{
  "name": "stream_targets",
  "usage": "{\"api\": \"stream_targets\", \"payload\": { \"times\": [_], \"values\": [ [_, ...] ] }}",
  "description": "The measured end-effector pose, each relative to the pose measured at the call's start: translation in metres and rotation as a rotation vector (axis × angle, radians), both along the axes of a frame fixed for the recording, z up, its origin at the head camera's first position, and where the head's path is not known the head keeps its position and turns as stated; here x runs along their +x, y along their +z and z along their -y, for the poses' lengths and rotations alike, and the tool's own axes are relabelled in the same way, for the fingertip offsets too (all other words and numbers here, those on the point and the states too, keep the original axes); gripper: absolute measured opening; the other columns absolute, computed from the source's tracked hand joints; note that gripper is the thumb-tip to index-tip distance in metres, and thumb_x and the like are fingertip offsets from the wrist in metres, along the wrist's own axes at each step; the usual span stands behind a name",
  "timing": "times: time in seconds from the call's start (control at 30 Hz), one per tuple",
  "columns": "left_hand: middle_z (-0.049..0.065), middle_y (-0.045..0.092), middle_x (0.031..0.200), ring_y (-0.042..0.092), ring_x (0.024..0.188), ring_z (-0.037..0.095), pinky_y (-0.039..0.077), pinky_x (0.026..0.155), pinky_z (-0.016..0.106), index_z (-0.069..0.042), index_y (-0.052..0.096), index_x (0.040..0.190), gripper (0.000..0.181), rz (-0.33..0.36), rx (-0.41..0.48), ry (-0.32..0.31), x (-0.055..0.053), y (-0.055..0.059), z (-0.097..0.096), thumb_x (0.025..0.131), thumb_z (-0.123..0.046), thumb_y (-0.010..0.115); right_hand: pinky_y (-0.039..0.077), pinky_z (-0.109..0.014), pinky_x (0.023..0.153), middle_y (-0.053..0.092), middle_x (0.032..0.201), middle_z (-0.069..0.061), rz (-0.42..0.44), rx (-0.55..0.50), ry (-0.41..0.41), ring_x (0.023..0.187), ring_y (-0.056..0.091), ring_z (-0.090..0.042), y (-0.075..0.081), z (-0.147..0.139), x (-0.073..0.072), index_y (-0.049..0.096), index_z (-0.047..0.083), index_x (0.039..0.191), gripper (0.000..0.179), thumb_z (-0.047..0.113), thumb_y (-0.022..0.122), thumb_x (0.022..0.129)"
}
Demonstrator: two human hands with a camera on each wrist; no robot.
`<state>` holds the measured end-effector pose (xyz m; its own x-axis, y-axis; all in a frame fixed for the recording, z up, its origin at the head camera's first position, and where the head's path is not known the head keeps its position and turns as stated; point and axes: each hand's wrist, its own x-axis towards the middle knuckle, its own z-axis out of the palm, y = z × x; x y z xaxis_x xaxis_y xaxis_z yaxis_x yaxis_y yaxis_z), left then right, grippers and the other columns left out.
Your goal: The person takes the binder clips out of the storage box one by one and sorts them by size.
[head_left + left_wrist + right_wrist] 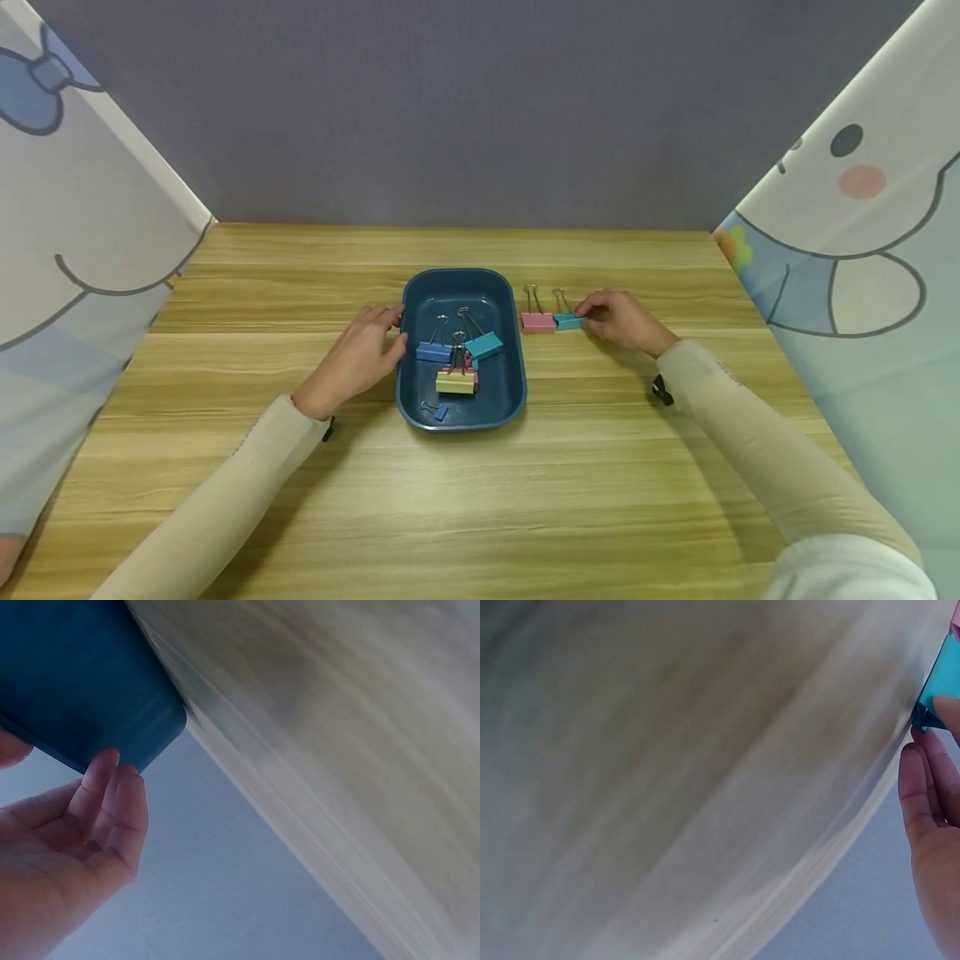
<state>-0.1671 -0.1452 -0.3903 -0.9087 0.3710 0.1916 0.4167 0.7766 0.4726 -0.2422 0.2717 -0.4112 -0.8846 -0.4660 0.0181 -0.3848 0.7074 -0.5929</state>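
Note:
Beside the tray's left wall is my left hand [358, 357], fingertips and thumb at the rim of the dark blue tray [461, 427]. In the left wrist view its fingers [131, 802] are loosely bent against the tray's outer side. My right hand [624, 321] pinches the right end of a teal binder clip [568, 322] on the table, its wire handles pointing away from me. The right wrist view shows the thumb on that teal clip [946, 679], partly cut off by the frame edge. Directly left of it lies a pink binder clip [537, 322].
Inside the tray lie a blue binder clip [433, 352], another teal clip [483, 345], a yellow clip [455, 382] overlapping a pinkish one, and a small blue clip [441, 412]. A grey panel [465, 117] rises behind the wooden table [480, 517], with printed cloth at both sides.

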Motion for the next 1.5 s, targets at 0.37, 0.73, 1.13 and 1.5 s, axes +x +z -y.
{"api": "stream_targets", "payload": {
  "times": [0.37,0.73,1.13,1.5],
  "values": [
    [0.021,0.058,0.110,0.051,0.107,0.035,0.041,0.094,0.050,0.012,0.046,0.131,0.048,0.007,-0.003,0.002,0.001,0.001,0.000,0.092,-0.014,0.056,0.051,-0.041,0.080,0.062,0.106,-0.012,0.036,-0.028,-0.018,0.092,0.061,-0.026,0.006,-0.003,0.004,0.068,0.002,0.101,0.018,0.002,0.070,0.083],
    [0.020,0.058,0.109,0.050,0.107,0.035,0.041,0.094,0.049,0.012,0.046,0.131,0.048,0.001,0.001,0.002,-0.001,0.001,0.000,0.092,-0.014,0.056,0.048,-0.045,0.083,0.062,0.114,-0.009,-0.051,-0.066,0.033,0.097,0.058,-0.027,0.021,-0.002,0.012,0.069,0.004,0.104,0.020,0.009,0.071,0.084],
    [0.018,0.058,0.106,0.049,0.101,0.032,0.046,0.084,0.045,0.012,0.046,0.131,0.048,0.005,0.010,0.011,0.003,0.001,-0.001,0.092,-0.013,0.057,0.050,-0.046,0.076,0.063,0.111,-0.008,-0.223,-0.102,0.201,0.094,0.058,-0.025,0.031,0.021,0.026,0.069,0.007,0.102,0.024,0.008,0.076,0.080],
    [0.018,0.058,0.105,0.049,0.101,0.032,0.046,0.084,0.045,0.012,0.046,0.132,0.048,0.000,0.019,0.002,0.002,-0.001,0.001,0.092,-0.014,0.056,0.048,-0.038,0.080,0.065,0.105,-0.003,-0.373,-0.133,0.327,0.098,0.058,-0.020,0.052,0.062,0.042,0.071,0.007,0.100,0.026,0.006,0.079,0.075]
  ]
}}
